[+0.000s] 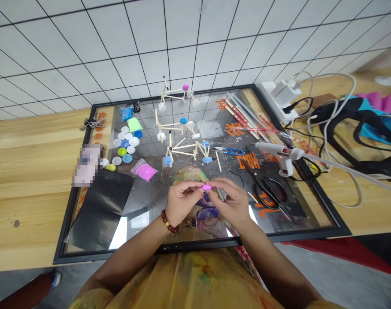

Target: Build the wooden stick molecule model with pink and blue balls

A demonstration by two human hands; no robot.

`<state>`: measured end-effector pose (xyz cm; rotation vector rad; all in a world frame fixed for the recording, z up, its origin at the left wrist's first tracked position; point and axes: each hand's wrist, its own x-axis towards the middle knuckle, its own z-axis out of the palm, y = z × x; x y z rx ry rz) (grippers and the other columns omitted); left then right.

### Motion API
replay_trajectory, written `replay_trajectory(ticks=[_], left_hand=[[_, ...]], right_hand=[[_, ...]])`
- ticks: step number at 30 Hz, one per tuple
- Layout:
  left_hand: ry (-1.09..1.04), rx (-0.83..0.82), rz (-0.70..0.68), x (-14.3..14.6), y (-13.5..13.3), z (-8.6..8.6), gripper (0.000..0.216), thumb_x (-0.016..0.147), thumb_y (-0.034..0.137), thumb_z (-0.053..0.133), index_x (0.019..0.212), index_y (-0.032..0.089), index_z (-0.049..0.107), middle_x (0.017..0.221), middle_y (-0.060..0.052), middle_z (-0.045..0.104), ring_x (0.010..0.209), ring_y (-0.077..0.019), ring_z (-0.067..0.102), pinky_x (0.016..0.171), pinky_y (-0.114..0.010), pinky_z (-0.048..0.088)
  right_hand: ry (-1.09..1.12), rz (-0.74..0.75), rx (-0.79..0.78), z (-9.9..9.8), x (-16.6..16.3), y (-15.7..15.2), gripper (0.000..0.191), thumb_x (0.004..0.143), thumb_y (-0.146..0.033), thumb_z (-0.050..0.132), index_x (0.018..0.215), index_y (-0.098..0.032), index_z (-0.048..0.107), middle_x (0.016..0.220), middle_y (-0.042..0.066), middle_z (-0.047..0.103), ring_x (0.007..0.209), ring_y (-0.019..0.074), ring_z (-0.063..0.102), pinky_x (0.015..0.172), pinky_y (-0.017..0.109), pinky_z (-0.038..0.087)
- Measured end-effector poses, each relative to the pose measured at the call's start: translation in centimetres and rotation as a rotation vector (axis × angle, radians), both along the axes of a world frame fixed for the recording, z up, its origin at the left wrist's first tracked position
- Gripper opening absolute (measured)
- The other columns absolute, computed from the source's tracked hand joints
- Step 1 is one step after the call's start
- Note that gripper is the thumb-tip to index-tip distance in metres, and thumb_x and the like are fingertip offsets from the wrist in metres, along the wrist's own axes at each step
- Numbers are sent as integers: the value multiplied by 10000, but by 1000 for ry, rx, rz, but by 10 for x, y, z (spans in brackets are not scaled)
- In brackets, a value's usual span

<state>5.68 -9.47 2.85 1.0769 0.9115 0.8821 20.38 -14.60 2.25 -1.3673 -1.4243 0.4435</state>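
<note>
Between the fingertips of both hands is a small flattened piece of pink modelling clay (207,187). My left hand (185,198) pinches its left side, and a beaded bracelet circles that wrist. From the other side my right hand (231,198) pinches it too, thumb and forefinger closed. Beyond the hands stands a small stick-built tricycle model (182,150) with blue wheels. Behind it are a second stick model (172,126) with a blue seat and a third stick model (174,94) with a pink seat. A bag of pink clay (146,171) lies to the left.
Several bottle caps (127,149) and a green clay packet (135,125) lie left. Right are blue snips (230,151), black scissors (269,192), a white glue gun (280,155) with its cord, sticks (242,118) and a power strip (274,101). A black sheet (100,210) lies front left.
</note>
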Motion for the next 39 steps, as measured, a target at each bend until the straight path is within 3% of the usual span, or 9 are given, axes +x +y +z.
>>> replay_trajectory(ticks=[3,8,14,18,23,27,34,39], left_hand=[[-11,-70,28,0,1,-3,184,696,301,798,807,157,768,673,-26,718,592,-111,652,616,-224,560],[-81,-145,-12,2,1,-7,381,702,330,802,1045,175,743,799,-31,740,680,-124,675,676,-255,583],[99,-13,33,1,2,-9,205,721,314,779,866,169,786,824,-61,768,702,-144,689,705,-258,577],[106,6,94,0,5,-8,194,719,280,772,888,187,791,908,-71,778,824,-193,727,810,-316,590],[-58,-79,6,1,1,-6,314,734,304,770,1032,206,764,999,-74,770,880,-199,729,874,-363,587],[-117,-117,5,2,-1,-6,333,669,291,830,984,203,768,923,-55,777,804,-170,728,812,-315,599],[-138,-172,18,4,0,-6,408,700,320,809,1065,180,694,830,-34,767,715,-157,719,721,-296,603],[81,66,10,2,-2,-3,301,759,222,741,1051,168,689,726,-15,741,667,-125,688,705,-231,554]], right_hand=[[27,-32,-23,0,0,1,165,813,-127,667,939,-223,711,853,15,702,732,132,657,687,263,531],[-17,-77,-17,-2,1,2,174,820,-103,652,939,-222,699,872,24,690,792,139,651,736,275,527],[-147,10,108,-5,-2,-1,346,786,-42,650,1070,-239,675,944,45,677,842,154,649,761,292,542],[-269,105,181,-11,-2,-2,555,760,-28,643,1267,-251,609,1035,82,652,931,199,633,795,347,546],[-284,61,170,-13,0,-2,669,775,3,568,1372,-297,543,1067,94,599,966,212,599,797,375,532],[-96,172,106,-4,4,-3,578,814,1,530,1294,-310,608,1052,68,624,937,177,620,780,324,529],[43,78,3,2,3,-2,369,828,-93,644,1157,-257,674,951,47,656,818,150,622,745,302,519],[75,56,-73,0,2,-1,180,836,-182,677,1004,-233,718,865,26,650,737,132,608,679,275,502]])
